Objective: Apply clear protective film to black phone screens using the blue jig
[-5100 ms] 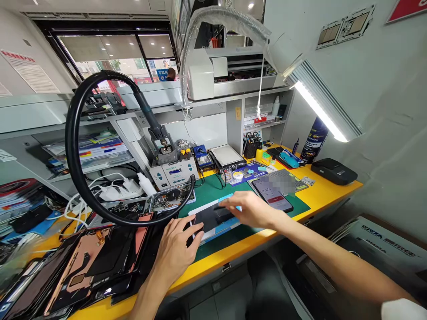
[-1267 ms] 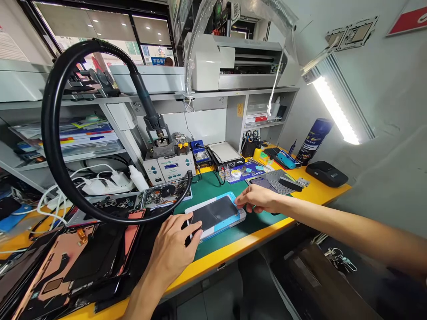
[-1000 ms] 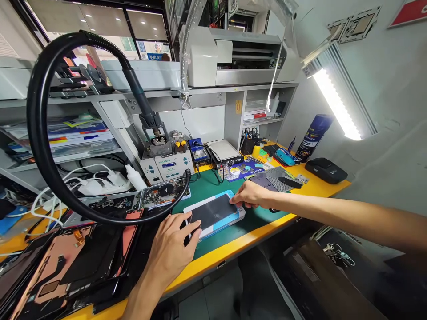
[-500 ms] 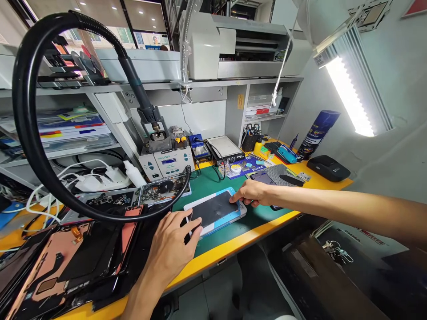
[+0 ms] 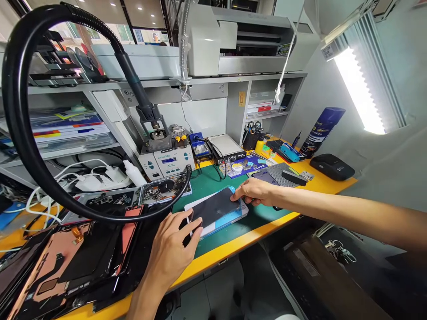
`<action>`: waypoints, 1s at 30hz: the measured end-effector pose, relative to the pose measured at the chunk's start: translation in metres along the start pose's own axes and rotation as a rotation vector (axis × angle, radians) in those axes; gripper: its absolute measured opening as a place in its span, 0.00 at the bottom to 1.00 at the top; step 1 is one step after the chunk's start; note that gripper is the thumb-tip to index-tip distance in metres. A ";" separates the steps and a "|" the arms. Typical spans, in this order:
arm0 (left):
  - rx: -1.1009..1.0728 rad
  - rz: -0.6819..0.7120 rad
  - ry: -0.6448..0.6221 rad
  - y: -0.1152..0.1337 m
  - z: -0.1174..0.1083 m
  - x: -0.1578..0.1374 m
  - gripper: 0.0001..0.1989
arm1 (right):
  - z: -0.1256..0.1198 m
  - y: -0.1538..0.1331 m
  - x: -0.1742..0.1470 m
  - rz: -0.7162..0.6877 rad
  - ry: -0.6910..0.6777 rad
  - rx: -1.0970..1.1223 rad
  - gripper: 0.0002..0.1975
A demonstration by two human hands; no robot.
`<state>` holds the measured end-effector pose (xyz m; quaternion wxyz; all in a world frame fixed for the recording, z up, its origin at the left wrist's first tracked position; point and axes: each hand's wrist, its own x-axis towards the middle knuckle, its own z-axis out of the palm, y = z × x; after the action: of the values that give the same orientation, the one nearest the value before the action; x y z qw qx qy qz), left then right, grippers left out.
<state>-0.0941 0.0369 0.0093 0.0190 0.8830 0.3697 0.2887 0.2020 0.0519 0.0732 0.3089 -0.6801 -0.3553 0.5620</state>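
A dark, phone-sized panel (image 5: pixel 215 207) lies over a flat blue-and-white box or pad (image 5: pixel 230 217) on the green mat. Its exact kind is unclear. My right hand (image 5: pixel 251 192) pinches the panel's far right end between thumb and bent fingers. At the opposite end, my left hand (image 5: pixel 176 238) has its fingers spread, with the fingertips touching or just over the panel's left edge. Beyond my right hand, a phone (image 5: pixel 265 178) rests on a grey perforated mat (image 5: pixel 282 171).
A thick black hose (image 5: pixel 20 133) loops over the left side from the rework station (image 5: pixel 167 162). Opened phone parts (image 5: pixel 56 271) pile up at the left. A spray can (image 5: pixel 322 133) and a black case (image 5: pixel 332 166) stand at the right. The yellow bench edge (image 5: pixel 256 231) runs in front.
The panel's right end sits slightly higher, and more of the blue surface shows along its near side. Both hands keep nearly the same places. The view has shifted a little.
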 end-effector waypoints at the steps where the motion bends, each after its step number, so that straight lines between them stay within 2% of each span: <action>1: -0.006 -0.002 0.005 0.000 0.001 -0.001 0.12 | 0.000 0.000 0.000 0.008 -0.009 -0.015 0.14; 4: -0.021 -0.012 0.011 -0.002 0.003 -0.002 0.13 | 0.001 -0.002 -0.002 0.021 -0.066 -0.003 0.13; 10: -0.069 -0.052 -0.018 -0.004 0.002 -0.002 0.12 | 0.001 -0.004 -0.005 0.051 -0.194 0.135 0.17; 17: -0.141 -0.169 -0.131 0.001 -0.010 0.004 0.12 | 0.004 0.004 -0.007 -0.008 -0.181 0.184 0.18; 19: -0.166 -0.179 -0.123 0.003 -0.013 0.009 0.12 | 0.005 0.009 -0.009 -0.021 -0.171 0.213 0.16; 21: -0.198 -0.179 -0.014 0.009 -0.015 0.014 0.12 | 0.005 0.014 -0.011 -0.047 -0.163 0.259 0.14; 23: -0.261 -0.216 0.232 0.018 -0.014 0.019 0.15 | 0.004 0.019 -0.015 -0.094 -0.149 0.326 0.13; 25: -0.404 -0.369 0.562 0.033 -0.011 0.023 0.22 | 0.006 0.024 -0.020 -0.153 -0.119 0.405 0.14; 27: -0.640 -0.605 0.808 0.053 -0.006 0.025 0.25 | 0.011 0.030 -0.029 -0.202 -0.089 0.475 0.15; 28: -0.788 -0.714 0.860 0.063 -0.003 0.027 0.24 | 0.016 0.033 -0.034 -0.220 -0.078 0.511 0.16; 30: -1.121 -0.821 0.805 0.084 0.003 0.030 0.20 | 0.030 0.043 -0.048 -0.242 -0.058 0.594 0.16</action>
<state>-0.0219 -0.0043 0.0425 0.4296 0.3638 0.4433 0.6975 0.1724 -0.0111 0.0587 0.5483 -0.4967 -0.2628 0.6194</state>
